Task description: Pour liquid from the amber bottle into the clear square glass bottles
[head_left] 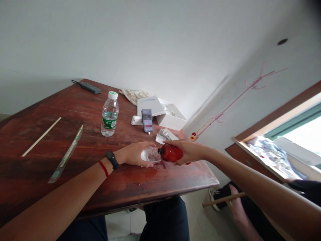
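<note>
From the head camera, the left hand (pixel 134 154) has its fingers (pixel 147 163) closed around a clear glass bottle (pixel 151 155), partly hiding it. That bottle lies on its side, low over the wooden counter (pixel 75 110); whether it touches the wood cannot be made out. The right hand (pixel 190 151) grips an amber glass bottle (pixel 173 153) with its fingers (pixel 175 143) wrapped over the top, hiding its far end. Its long axis runs nearly level, and its dark neck points left, meeting the clear bottle's end. A wet patch (pixel 160 165) shines on the counter below them. Further off stand a plastic water bottle (pixel 109 115) and an open white box (pixel 170 117). A pixelated object (pixel 147 120) beside the box is impossible to make out.
</note>
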Action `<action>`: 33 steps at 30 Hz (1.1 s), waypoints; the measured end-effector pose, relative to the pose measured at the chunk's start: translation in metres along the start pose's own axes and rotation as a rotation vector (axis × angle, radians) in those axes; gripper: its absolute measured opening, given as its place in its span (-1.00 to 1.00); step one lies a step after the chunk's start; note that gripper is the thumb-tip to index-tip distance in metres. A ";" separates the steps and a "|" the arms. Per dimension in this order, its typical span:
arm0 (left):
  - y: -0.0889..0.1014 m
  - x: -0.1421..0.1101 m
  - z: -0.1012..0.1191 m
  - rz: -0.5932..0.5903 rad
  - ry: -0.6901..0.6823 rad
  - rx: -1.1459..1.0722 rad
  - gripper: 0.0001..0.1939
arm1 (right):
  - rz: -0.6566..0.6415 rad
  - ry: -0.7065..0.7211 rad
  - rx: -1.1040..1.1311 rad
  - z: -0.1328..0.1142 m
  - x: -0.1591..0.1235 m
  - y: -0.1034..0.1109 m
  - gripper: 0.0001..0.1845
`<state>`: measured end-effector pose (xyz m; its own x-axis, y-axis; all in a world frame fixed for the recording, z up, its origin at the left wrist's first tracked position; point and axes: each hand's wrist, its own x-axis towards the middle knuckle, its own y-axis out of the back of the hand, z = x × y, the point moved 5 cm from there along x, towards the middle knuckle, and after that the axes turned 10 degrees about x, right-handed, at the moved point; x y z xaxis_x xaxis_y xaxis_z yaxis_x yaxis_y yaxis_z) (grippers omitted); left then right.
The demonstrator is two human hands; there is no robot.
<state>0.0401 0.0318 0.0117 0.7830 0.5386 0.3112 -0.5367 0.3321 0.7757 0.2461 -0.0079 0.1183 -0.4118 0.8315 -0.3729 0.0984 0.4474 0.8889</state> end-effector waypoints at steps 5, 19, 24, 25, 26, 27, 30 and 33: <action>0.000 0.000 0.000 0.000 -0.002 -0.004 -0.16 | 0.012 0.021 -0.013 0.003 0.001 0.000 -0.01; 0.001 -0.001 0.002 0.007 -0.031 0.011 -0.16 | 0.008 0.053 -0.012 0.006 0.002 -0.002 0.00; 0.000 0.000 0.001 -0.007 -0.012 0.004 -0.15 | 0.010 0.038 -0.014 0.005 0.002 -0.002 -0.01; 0.000 0.000 0.001 -0.008 -0.010 0.005 -0.15 | 0.011 0.037 -0.014 0.005 0.002 -0.002 -0.01; 0.000 0.000 0.002 -0.008 -0.007 0.007 -0.16 | 0.011 0.039 -0.013 0.005 0.002 -0.002 -0.01; 0.001 0.000 0.002 -0.007 -0.006 0.008 -0.17 | 0.009 0.043 -0.012 0.005 0.002 -0.002 -0.01; 0.001 0.000 0.003 -0.012 0.000 0.007 -0.17 | 0.003 0.055 -0.008 0.005 0.002 -0.002 0.00; 0.001 0.000 0.002 -0.017 0.008 -0.003 -0.16 | 0.008 0.056 -0.010 0.004 0.001 -0.001 0.02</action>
<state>0.0405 0.0307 0.0134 0.7897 0.5388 0.2933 -0.5239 0.3435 0.7795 0.2486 -0.0059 0.1162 -0.4609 0.8151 -0.3510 0.0927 0.4376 0.8944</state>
